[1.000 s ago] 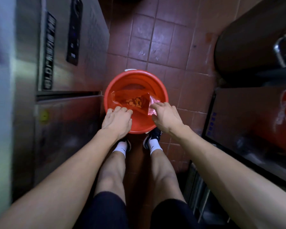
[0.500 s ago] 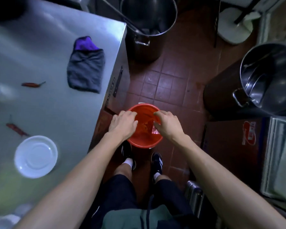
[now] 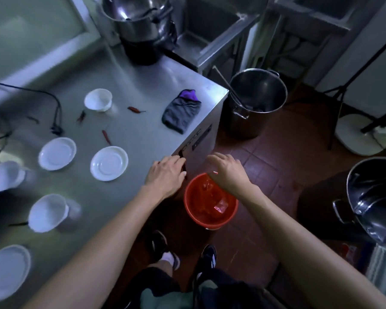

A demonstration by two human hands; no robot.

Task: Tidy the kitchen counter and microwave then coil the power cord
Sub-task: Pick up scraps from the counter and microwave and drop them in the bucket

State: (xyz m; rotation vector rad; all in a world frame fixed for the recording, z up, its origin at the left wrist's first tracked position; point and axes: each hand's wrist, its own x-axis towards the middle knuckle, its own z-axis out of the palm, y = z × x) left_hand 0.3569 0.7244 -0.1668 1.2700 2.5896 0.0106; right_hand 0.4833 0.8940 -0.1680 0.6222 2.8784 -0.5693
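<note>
A red bucket (image 3: 210,219) stands on the floor beside the steel counter (image 3: 143,134), with a red plastic bag (image 3: 220,207) inside it. My left hand (image 3: 166,172) hovers at the counter's near edge, fingers loosely curled, holding nothing. My right hand (image 3: 228,170) hangs over the bucket's far rim, fingers relaxed and empty. On the counter lie several white saucers and bowls, such as a saucer (image 3: 109,163) and a bowl (image 3: 98,100), dried red chillies (image 3: 136,110), a grey and purple cloth (image 3: 182,113) and a black power cord (image 3: 56,117) with its plug.
A tall steel pot (image 3: 254,103) stands on the floor past the counter's corner. Another big steel pot (image 3: 374,201) is at the right. A stacked steel steamer (image 3: 140,25) sits at the counter's back. A stand with a white base (image 3: 359,134) is at far right.
I have stood up from the bucket, so the view rose to show the counter top. Both hands left the bucket's rim and the bag and lifted; the bag stays in the bucket.
</note>
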